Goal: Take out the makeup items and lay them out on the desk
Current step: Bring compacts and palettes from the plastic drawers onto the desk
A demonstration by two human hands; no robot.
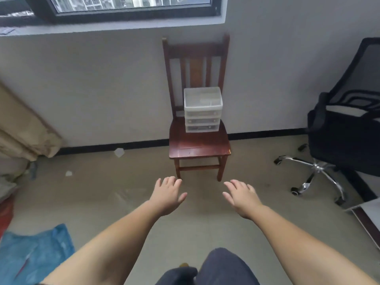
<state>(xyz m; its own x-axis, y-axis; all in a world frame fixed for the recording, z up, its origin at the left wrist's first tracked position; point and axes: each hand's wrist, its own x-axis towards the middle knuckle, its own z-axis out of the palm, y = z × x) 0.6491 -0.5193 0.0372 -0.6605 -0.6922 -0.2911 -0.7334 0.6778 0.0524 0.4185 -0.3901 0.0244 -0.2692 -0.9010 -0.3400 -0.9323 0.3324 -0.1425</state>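
Reaching toward a small clear drawer unit [203, 109] sitting at the back of a wooden chair [199, 144] by the wall, a person is holding both arms out over the floor. Risk is lying ahead: a drawer tugged without steadying the light unit may be dragging it off the seat, spilling the makeup presumably inside. The left hand [167, 195] and right hand [242, 197] are spreading wide, fingers relaxed, touching nothing, well apart from the drawers.

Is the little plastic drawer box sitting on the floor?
No, the plastic drawer box sits on the seat of the wooden chair, up against the chair's back, not on the floor.
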